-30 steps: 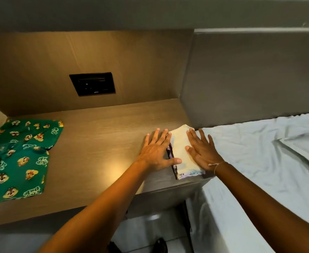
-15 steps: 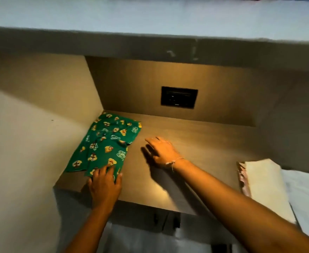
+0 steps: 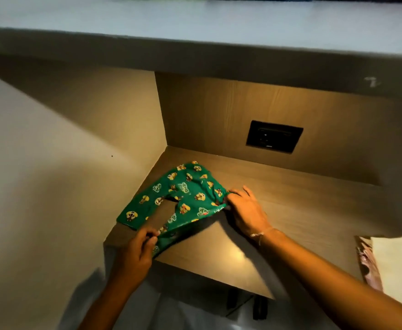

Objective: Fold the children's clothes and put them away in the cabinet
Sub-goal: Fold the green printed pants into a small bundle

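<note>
1. Pinching the near leg cuff of the green trousers (image 3: 183,198), my left hand (image 3: 135,256) has its grip closed, thumb and fingers bunched on the cloth at the front left edge of the bench (image 3: 290,210).
2. My right hand (image 3: 247,210) has its grip closed on the waist end of the same trousers, fingers curled over the gathered cloth, palm down, just above the bench top.
3. A thin pale string bracelet (image 3: 259,235) sits on the right wrist.
4. The trousers are green with yellow cartoon faces and white lettering. They lie in the left rear corner of the bench, partly lifted between my two hands, legs spread in a V with bare wood showing between them. The far leg rests flat near the left side wall (image 3: 124,120).
5. The cloth between the two hands is pulled taut and raised off the wood, casting a dark shadow under it.
6. A folded cream garment (image 3: 397,263) lies at the right edge of the view, well apart from the trousers, with a pinkish patterned layer showing along its left side.
7. A black wall socket (image 3: 273,136) is set in the wooden back panel, above and behind the bench.
8. A pale shelf (image 3: 195,22) runs overhead across the whole view.
</note>
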A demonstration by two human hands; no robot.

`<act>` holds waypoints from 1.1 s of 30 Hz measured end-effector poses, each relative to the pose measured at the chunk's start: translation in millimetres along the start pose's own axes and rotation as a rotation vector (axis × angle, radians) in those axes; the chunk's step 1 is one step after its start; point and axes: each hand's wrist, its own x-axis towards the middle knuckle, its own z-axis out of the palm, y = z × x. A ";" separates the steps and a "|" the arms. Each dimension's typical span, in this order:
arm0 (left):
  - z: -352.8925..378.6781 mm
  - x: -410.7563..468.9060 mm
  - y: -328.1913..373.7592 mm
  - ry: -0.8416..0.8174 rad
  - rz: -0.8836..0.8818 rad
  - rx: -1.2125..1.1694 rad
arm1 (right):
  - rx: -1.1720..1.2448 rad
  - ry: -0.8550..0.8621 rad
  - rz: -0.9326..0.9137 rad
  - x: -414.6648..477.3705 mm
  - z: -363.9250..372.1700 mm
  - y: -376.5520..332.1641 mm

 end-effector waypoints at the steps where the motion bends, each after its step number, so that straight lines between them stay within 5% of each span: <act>1: -12.2 4.9 8.0 0.024 0.019 -0.035 | 0.037 0.052 -0.005 -7.6 -16.3 -3.5; 6: -43.4 71.8 40.6 0.090 0.127 0.041 | 0.054 0.224 0.028 5.2 -91.9 -14.7; 12: -15.3 183.9 83.8 0.042 0.067 0.222 | -0.072 0.156 0.336 54.3 -123.2 6.1; 17: -48.8 193.3 163.4 0.395 0.391 0.043 | -0.070 0.637 0.180 34.0 -208.3 -16.3; 20: -62.5 150.9 176.6 0.503 0.634 -0.020 | -0.130 0.641 0.089 -27.7 -235.6 -33.7; 24: -10.3 94.4 114.5 0.263 0.639 0.074 | -0.162 0.419 0.061 -122.1 -168.2 -24.0; 30: 53.8 46.5 10.0 -0.336 0.554 0.404 | -0.129 -0.029 0.363 -213.1 -48.1 1.0; 33: 52.6 42.6 15.7 -0.356 0.523 0.432 | -0.079 0.064 0.428 -217.2 -50.3 -7.2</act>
